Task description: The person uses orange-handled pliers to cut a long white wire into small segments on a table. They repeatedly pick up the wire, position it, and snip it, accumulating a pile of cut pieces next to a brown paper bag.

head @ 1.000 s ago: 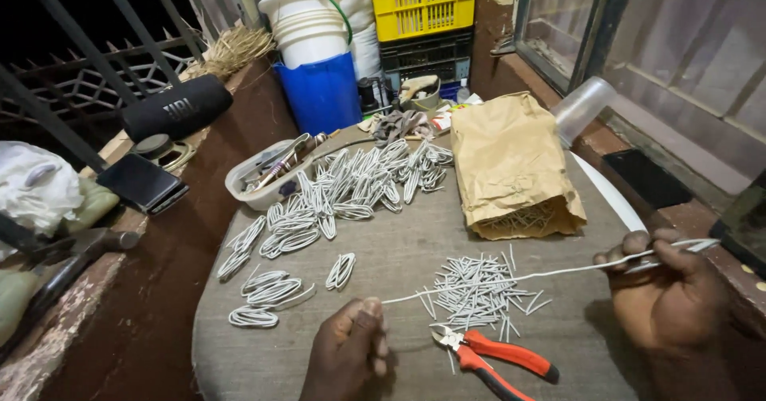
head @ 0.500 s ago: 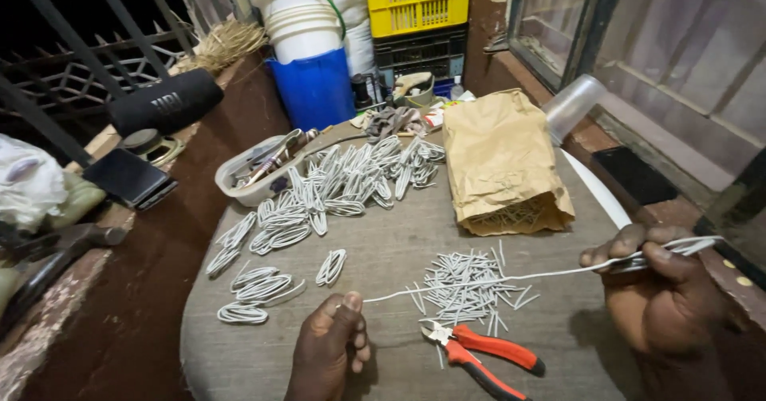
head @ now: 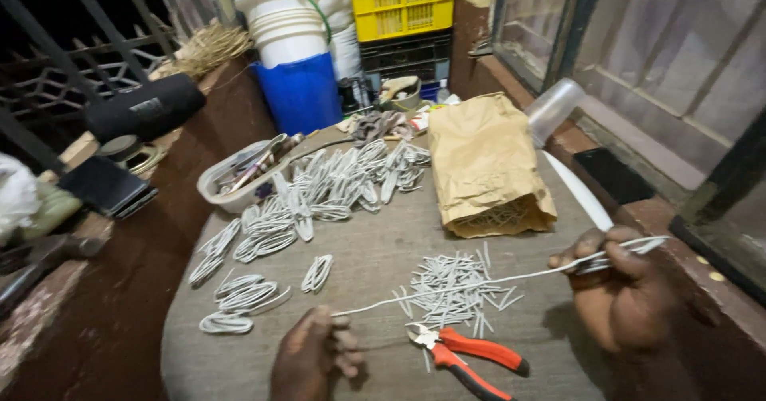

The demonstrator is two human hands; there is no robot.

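White wire (head: 479,283) runs taut between my 2 closed hands, left hand (head: 315,353) pinching one end, right hand (head: 622,289) gripping the other, above red-handled pliers (head: 467,353).

Single head-worn view, looking steeply down and forward, close over cluttered table (head: 383,249)

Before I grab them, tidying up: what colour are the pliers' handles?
Orange-red handles on the pliers, clearest in the head view.
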